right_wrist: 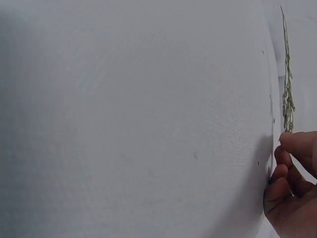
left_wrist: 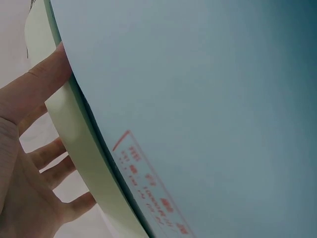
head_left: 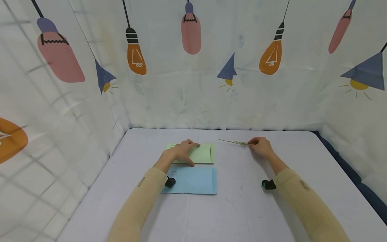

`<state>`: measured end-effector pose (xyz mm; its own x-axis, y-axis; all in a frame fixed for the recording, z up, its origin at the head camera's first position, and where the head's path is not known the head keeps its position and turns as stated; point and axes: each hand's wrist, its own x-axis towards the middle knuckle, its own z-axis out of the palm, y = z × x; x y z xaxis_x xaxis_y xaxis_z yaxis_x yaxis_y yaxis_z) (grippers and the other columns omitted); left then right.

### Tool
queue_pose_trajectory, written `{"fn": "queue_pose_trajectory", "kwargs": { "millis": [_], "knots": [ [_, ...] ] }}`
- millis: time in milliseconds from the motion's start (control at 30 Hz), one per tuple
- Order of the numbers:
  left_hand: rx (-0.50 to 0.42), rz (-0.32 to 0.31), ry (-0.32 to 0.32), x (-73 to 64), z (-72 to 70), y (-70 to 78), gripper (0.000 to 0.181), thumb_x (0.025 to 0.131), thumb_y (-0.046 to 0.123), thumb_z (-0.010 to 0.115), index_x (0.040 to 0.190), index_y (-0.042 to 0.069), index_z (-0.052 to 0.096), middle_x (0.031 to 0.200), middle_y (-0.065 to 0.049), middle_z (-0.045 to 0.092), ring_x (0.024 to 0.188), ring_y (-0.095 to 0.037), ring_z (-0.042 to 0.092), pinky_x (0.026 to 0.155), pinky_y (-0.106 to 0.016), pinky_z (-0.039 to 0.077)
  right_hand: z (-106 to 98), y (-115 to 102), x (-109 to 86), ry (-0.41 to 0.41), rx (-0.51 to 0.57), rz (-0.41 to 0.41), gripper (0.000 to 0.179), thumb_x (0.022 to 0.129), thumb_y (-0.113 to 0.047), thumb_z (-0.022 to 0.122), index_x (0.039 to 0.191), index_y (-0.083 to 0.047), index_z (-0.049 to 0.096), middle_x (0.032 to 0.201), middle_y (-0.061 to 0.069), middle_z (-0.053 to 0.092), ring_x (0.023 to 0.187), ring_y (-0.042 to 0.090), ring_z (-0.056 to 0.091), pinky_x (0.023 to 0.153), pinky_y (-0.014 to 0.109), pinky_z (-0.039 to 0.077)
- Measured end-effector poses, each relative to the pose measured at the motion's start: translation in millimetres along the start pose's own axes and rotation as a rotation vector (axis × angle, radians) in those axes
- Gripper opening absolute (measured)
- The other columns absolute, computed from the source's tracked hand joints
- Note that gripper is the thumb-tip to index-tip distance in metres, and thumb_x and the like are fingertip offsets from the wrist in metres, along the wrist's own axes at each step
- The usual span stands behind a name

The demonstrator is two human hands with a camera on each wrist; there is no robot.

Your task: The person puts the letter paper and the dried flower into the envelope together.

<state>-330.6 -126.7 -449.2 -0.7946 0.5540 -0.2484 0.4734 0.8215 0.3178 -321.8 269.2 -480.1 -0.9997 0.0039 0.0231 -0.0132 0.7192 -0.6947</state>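
My left hand (head_left: 182, 151) rests across a light green envelope (head_left: 203, 154), thumb at its near edge and fingers spread toward the far edge. A blue envelope (head_left: 195, 181) lies flat just nearer to me, under the left wrist. Up close in the left wrist view, red print marks the blue envelope (left_wrist: 223, 109), and the thumb lies by the border between the two. Over on the right, my right hand (head_left: 260, 146) pinches a thin dried sprig (head_left: 235, 142) by its leafy end between thumb and fingertips. The bare stem points left, toward the green envelope.
A white-covered table (head_left: 242, 208) carries everything. White cloth printed with lamps (head_left: 181, 94) hangs behind and at both sides. Dark fabric (head_left: 341, 158) shows along the right edge. Small black devices (head_left: 268, 184) sit at both wrists.
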Motion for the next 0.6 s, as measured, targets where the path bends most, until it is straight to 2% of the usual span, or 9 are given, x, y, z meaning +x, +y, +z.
{"fn": "queue_pose_trajectory", "kwargs": {
  "millis": [300, 600],
  "knots": [
    [0.011, 0.0, -0.008, -0.5, -1.8, 0.8, 0.093, 0.08, 0.039, 0.09, 0.158, 0.026, 0.041, 0.153, -0.012, 0.039, 0.138, -0.034, 0.04, 0.104, -0.061, 0.038, 1, -6, -10.1, -0.043, -0.005, -0.029, 0.018, 0.1, -0.01, 0.064, 0.11, 0.002, 0.073, 0.099, 0.014, 0.069, 0.09, 0.029, 0.061, 0.075, 0.037, 0.047],
    [0.002, -0.001, -0.01, -1.2, -2.9, 2.8, 0.092, 0.081, 0.038, 0.09, 0.158, 0.024, 0.041, 0.155, -0.014, 0.038, 0.14, -0.035, 0.038, 0.106, -0.063, 0.036, 3, -6, -14.6, -0.071, -0.026, -0.065, 0.018, 0.1, -0.011, 0.064, 0.11, 0.001, 0.074, 0.101, 0.014, 0.069, 0.091, 0.029, 0.062, 0.072, 0.035, 0.049]
  ]
}}
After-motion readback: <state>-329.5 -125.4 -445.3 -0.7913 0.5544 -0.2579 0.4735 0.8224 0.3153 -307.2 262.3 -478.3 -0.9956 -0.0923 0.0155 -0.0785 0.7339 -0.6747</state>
